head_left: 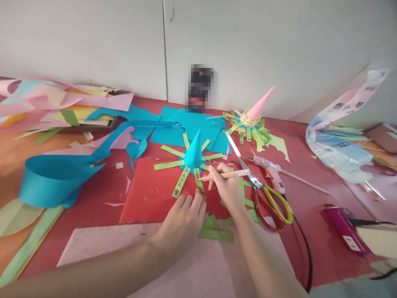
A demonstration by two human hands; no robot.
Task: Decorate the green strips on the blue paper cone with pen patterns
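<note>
Bare forearms (93, 269) | left hand (182, 215) touching strip (196, 174), grip unclear | right hand (228, 188) pinching pen (238, 173) | neighbouring strip (181, 181): "AAAA", star (176, 192)

My pen (235, 174) looks smooth and plastic beside the matt blue paper cone (193, 154); right of the cone, scissors (255, 180) show shiny metal and glossy handles (289, 209); under the cone, a smooth red board (142, 196) gleams.
</note>
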